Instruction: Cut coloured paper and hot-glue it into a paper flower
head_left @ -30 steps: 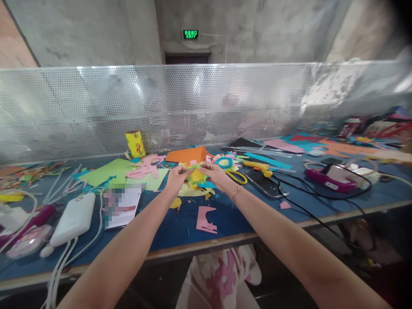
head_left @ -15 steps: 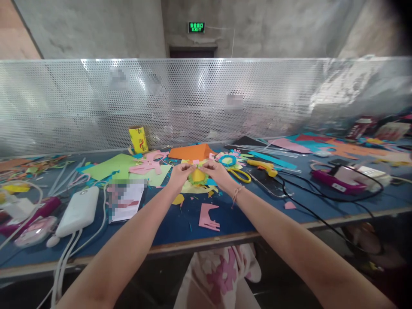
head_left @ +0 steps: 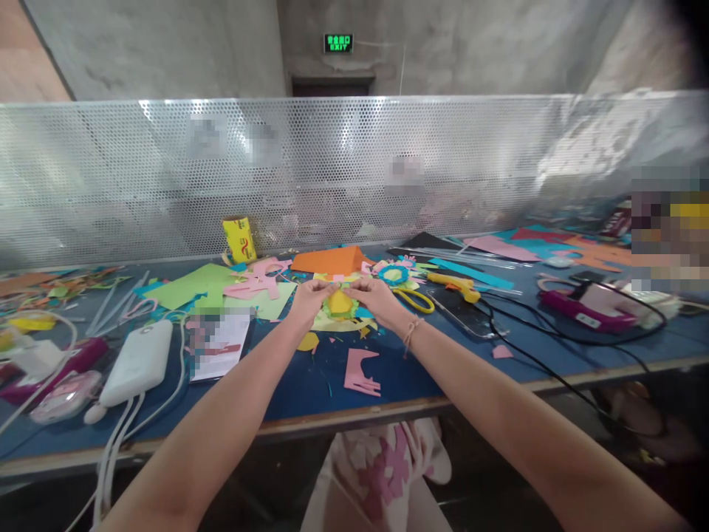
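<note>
A small yellow paper piece with a green fringed edge [head_left: 340, 304] is held up between my two hands over the middle of the table. My left hand [head_left: 311, 299] pinches its left side, fingers pressed together. On the right side, my right hand [head_left: 374, 297] pinches it the same way. Pale yellow paper scraps lie under and around it. Behind the hands is a folded orange sheet [head_left: 326, 261]. A blue fringed paper ring [head_left: 393, 275] lies to the right of my right hand, close to yellow-handled scissors [head_left: 415, 300].
A yellow glue gun [head_left: 454, 285] and a dark phone [head_left: 465, 314] lie at the right, with black cables and a purple power strip [head_left: 588, 310]. At the left are a lit phone [head_left: 230, 343] and a white power bank [head_left: 138, 362]. A pink scrap [head_left: 361, 371] lies in front.
The yellow piece between my fingers has tilted a little and shows a wider face. Both hands stay in nearly the same place. A blurred-out shape has come into view at the far right.
</note>
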`<state>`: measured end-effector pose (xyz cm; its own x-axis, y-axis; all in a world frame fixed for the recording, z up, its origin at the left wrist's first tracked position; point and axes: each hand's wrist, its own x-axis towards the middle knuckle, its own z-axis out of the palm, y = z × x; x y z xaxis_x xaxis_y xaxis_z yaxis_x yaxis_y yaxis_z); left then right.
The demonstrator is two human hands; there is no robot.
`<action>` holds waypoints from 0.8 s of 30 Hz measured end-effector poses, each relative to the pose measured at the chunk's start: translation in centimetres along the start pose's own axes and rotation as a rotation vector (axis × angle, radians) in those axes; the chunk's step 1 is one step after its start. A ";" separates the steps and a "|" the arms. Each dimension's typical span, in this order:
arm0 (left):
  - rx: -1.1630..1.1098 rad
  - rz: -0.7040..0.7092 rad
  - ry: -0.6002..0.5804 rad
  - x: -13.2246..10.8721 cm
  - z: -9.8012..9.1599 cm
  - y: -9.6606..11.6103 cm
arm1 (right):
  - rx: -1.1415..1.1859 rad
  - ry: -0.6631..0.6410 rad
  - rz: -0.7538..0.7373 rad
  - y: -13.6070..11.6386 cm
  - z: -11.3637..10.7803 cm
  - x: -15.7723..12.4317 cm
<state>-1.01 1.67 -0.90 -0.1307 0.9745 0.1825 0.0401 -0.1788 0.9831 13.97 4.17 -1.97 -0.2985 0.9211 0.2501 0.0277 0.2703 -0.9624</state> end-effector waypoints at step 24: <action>-0.222 -0.073 -0.042 0.3 -0.5 -0.1 | 0.171 -0.121 0.155 -1.2 -0.8 -0.4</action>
<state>-1.57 1.86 -0.90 -0.0839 0.9898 0.1148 -0.1872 -0.1288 0.9738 14.83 3.71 -0.84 -0.4159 0.9046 0.0939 -0.0770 0.0679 -0.9947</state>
